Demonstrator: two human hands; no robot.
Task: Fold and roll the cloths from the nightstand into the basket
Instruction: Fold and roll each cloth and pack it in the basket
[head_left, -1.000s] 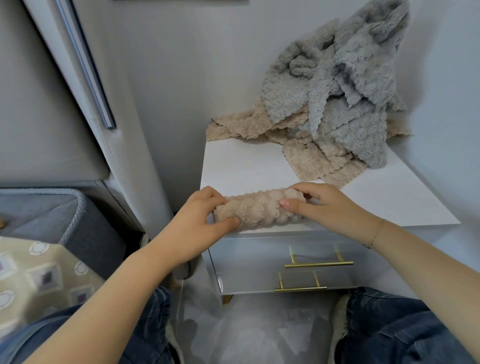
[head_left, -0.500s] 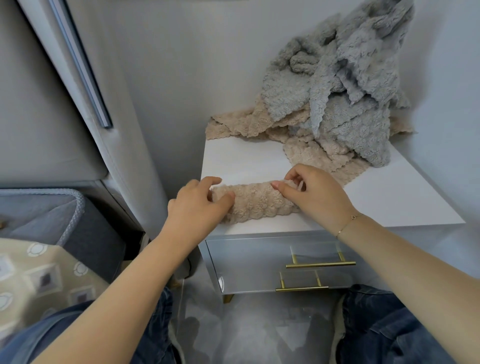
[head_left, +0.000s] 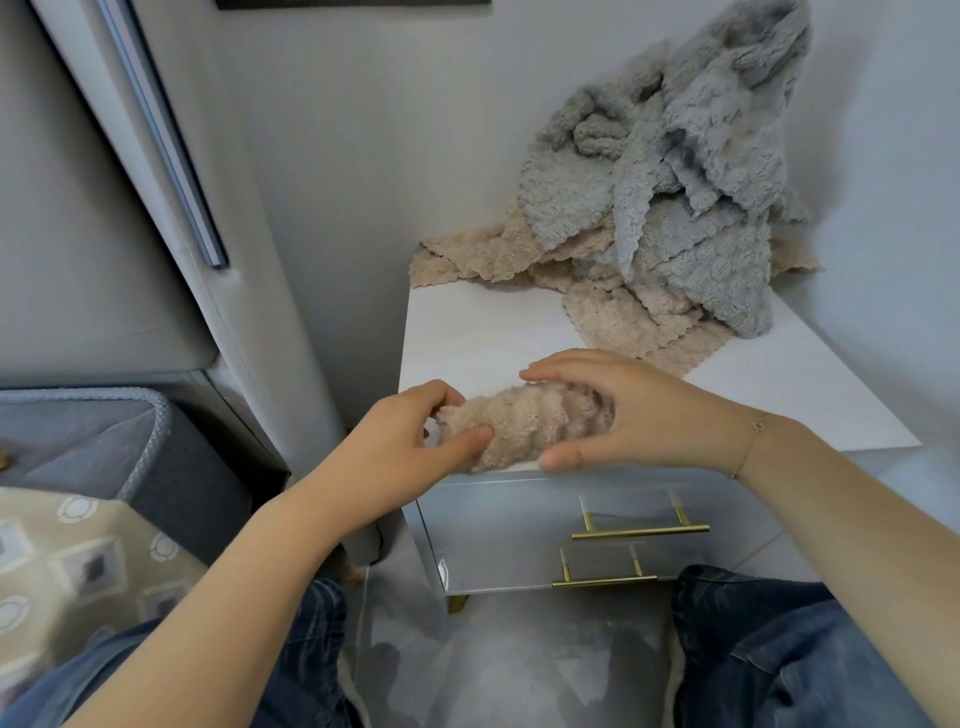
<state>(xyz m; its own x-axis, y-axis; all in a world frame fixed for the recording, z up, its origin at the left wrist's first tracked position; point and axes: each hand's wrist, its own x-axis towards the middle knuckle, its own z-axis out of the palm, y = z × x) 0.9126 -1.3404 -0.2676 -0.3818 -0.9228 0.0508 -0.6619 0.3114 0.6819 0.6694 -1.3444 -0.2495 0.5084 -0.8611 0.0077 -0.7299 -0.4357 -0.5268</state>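
Observation:
A beige fluffy cloth rolled into a short cylinder lies at the front edge of the white nightstand. My left hand grips its left end, thumb across the front. My right hand curls over its right end, fingers behind and thumb at the front edge. A heap of grey cloths leans against the wall at the back of the nightstand, lying on loose beige cloths. The grey basket stands low at the left.
The nightstand has two drawers with gold handles. A padded grey headboard rises at the left. A patterned bedcover lies at the lower left. My knees in jeans are in front of the nightstand.
Both hands have rolled the beige cloth tighter and brought it back to the nightstand's front edge. My right hand now wraps over the roll's right end.

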